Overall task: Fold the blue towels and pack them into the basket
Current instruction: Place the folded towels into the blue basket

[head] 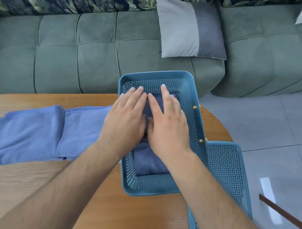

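Currently a folded dark blue towel is lying inside the teal mesh basket, covering most of its bottom. Both grips are pressing down on it. The left grip and the right grip are lying side by side, released, fingers straight and grasping nothing, with the fingertips reaching toward the basket's far wall. The basket is sitting on the wooden counter, near its right edge. Just left of it, two lighter blue towels are lying loosely folded and touching each other. A matching teal mesh panel is jutting past the counter's edge beside the basket's right wall. Beyond, a green sofa is carrying a grey two-tone cushion.
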Demonstrator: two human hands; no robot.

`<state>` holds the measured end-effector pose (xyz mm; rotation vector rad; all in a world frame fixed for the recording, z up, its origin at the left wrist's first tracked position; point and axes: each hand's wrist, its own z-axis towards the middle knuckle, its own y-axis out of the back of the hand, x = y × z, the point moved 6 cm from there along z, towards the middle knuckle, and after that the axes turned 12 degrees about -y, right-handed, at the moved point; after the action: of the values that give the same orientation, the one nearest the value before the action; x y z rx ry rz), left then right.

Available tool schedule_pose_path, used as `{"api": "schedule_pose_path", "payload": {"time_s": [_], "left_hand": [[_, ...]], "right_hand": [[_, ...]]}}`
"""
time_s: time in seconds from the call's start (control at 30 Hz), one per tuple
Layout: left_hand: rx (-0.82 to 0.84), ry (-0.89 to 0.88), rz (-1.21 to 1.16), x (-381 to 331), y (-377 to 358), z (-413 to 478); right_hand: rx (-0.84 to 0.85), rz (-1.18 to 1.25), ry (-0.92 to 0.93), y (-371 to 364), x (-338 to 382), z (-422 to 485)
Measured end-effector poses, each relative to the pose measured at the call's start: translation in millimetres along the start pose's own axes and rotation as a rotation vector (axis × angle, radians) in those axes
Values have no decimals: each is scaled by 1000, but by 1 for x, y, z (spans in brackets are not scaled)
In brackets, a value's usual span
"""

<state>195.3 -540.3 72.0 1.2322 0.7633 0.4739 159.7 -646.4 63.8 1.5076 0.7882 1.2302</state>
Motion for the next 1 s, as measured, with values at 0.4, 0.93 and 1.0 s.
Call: {"api": "schedule_pose_path", "payload": {"time_s": [0.4,0.93,1.0], "left_hand": [[241,490,-20,107,13,-146],[-6,612,-445,129,44,-178],[-52,751,-744,131,52,-177]], "right_hand": [[472,121,112,-40,128,-67],[355,0,145,-46,144,-66],[220,47,164,-36,145,-70]]}}
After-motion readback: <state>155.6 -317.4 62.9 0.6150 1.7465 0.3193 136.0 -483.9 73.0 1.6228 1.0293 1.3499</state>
